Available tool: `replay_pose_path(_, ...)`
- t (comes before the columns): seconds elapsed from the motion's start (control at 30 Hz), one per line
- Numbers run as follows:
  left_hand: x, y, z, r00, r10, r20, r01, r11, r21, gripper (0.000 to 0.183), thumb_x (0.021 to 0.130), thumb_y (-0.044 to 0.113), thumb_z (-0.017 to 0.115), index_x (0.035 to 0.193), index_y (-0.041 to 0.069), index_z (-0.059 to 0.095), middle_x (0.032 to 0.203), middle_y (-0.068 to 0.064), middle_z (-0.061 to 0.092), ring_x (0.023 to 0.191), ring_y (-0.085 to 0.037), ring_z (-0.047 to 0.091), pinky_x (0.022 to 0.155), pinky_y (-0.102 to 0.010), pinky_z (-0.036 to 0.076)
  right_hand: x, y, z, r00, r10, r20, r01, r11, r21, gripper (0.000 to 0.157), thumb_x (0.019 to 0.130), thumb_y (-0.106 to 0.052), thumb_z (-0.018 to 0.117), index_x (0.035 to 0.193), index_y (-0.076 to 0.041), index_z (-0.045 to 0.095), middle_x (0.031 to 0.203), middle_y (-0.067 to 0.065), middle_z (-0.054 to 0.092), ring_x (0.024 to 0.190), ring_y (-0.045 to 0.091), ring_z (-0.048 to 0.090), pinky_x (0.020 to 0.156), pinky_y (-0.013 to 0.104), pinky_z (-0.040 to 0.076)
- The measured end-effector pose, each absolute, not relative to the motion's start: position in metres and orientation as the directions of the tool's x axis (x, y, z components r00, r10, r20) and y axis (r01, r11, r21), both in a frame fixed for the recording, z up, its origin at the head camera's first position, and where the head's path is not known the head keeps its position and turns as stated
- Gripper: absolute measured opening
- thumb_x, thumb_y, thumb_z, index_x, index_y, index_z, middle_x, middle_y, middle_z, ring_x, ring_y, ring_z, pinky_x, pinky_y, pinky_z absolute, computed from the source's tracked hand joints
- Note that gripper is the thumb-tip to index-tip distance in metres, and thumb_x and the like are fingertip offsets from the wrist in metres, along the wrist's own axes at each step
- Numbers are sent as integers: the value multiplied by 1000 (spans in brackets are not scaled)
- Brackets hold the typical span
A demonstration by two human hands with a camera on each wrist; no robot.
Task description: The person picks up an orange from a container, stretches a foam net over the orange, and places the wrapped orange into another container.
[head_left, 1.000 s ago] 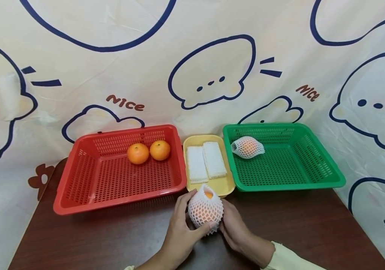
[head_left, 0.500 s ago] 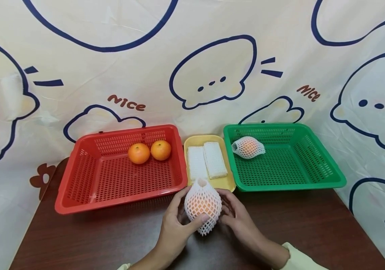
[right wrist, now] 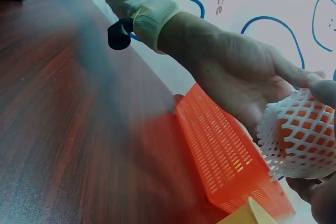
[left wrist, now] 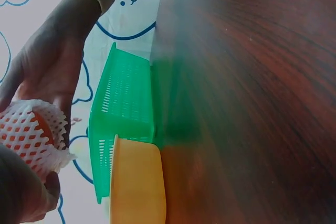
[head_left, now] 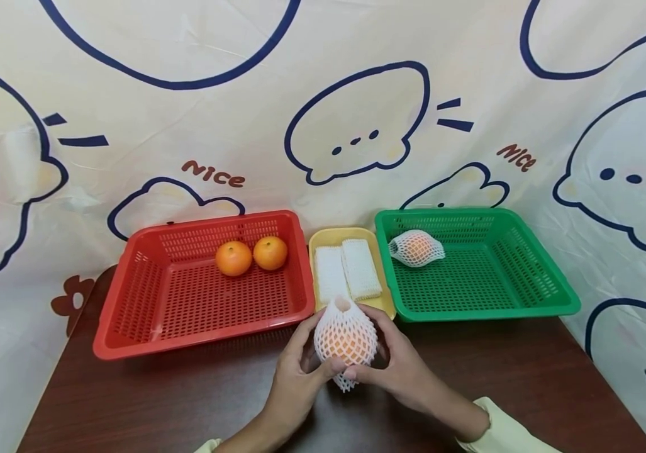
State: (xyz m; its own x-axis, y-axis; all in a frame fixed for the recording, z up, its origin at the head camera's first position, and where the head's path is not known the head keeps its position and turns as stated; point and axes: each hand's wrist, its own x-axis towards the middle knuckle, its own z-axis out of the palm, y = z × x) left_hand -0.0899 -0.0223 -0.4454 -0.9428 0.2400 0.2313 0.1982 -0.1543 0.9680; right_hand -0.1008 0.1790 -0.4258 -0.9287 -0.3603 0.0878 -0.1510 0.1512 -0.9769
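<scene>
An orange in a white foam net sleeve (head_left: 345,336) is held between both hands in front of the yellow tray. My left hand (head_left: 297,365) grips its left side, fingers wrapped behind and thumb across the front. On the other side my right hand (head_left: 399,358) curls round it, its thumb tip close to the left thumb. The net gathers to an open neck at the top and a frayed tail below. In the left wrist view, orange peel shows through an opening in the netted orange (left wrist: 39,129). The right wrist view shows the netted orange (right wrist: 302,135) between the hands.
A red basket (head_left: 204,333) on the left holds two bare oranges (head_left: 233,258). Two flat white net sleeves (head_left: 360,267) lie in the yellow tray (head_left: 385,308). On the right, a green basket (head_left: 487,313) contains another netted orange (head_left: 416,248). All stand on a dark wooden table (head_left: 147,402).
The netted orange has turned so its open neck shows less peel. My right hand came off its side, then closed round it with the thumb in front. The left hand keeps its grip.
</scene>
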Motion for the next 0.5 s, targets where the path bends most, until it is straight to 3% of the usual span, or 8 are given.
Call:
replay_pose_path(0.2, -90, -22, -447, -927, 262, 268, 233, -157, 960, 67, 93, 14, 74, 153, 16, 44, 151, -15, 48, 135, -10, 53, 109, -20, 47, -100, 182, -429, -921, -355, 162, -238, 183, -954, 82, 81, -10, 86, 149, -16, 41, 144, 13, 50, 124, 11, 53, 102, 21, 50)
replay_pose_path(0.5, -90, -18, -436, -916, 293, 274, 288, 6, 957, 82, 87, 16, 83, 156, 27, 41, 151, 3, 49, 140, -17, 49, 114, -24, 44, -103, 195, -416, -882, -394, 259, -413, 380, -828, 89, 76, -21, 91, 147, -19, 37, 141, 4, 51, 118, 14, 56, 98, 26, 53)
